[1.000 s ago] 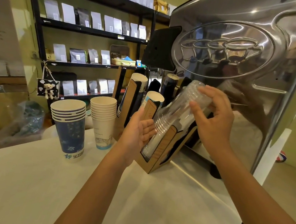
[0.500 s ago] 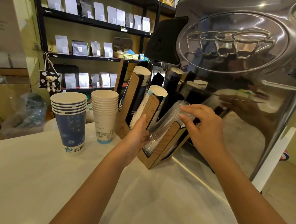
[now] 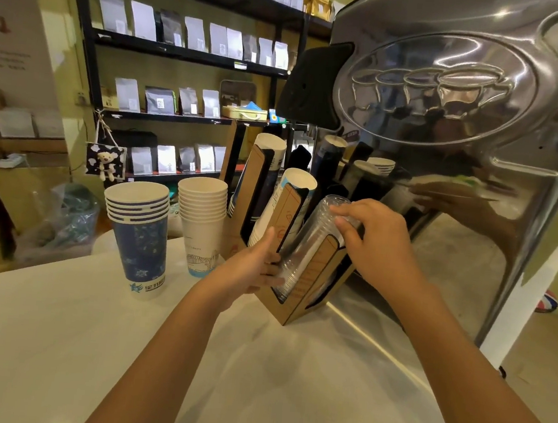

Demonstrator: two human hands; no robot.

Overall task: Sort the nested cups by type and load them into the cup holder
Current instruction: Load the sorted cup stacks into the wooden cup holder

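Observation:
A brown cardboard cup holder (image 3: 311, 283) stands tilted on the white counter, against a steel machine. Its nearest slot holds a stack of clear plastic cups (image 3: 304, 248). My right hand (image 3: 371, 241) grips the top end of that stack, fingers curled over it. My left hand (image 3: 251, 267) holds the holder's front wall near the stack's lower end. The middle slot holds white paper cups (image 3: 293, 192); the far slot holds another paper stack (image 3: 270, 148). A stack of blue paper cups (image 3: 139, 231) and a stack of white paper cups (image 3: 201, 217) stand loose on the counter, left of the holder.
The big polished steel machine (image 3: 469, 128) fills the right side, right behind the holder. The white counter (image 3: 118, 349) stretches toward me. Black shelves (image 3: 184, 53) with coffee bags stand behind. A plastic bag (image 3: 63, 216) lies beyond the counter's left edge.
The clear cup stack has slid down into the nearest slot, my right hand following its top end downward. My left hand stayed at the holder's front.

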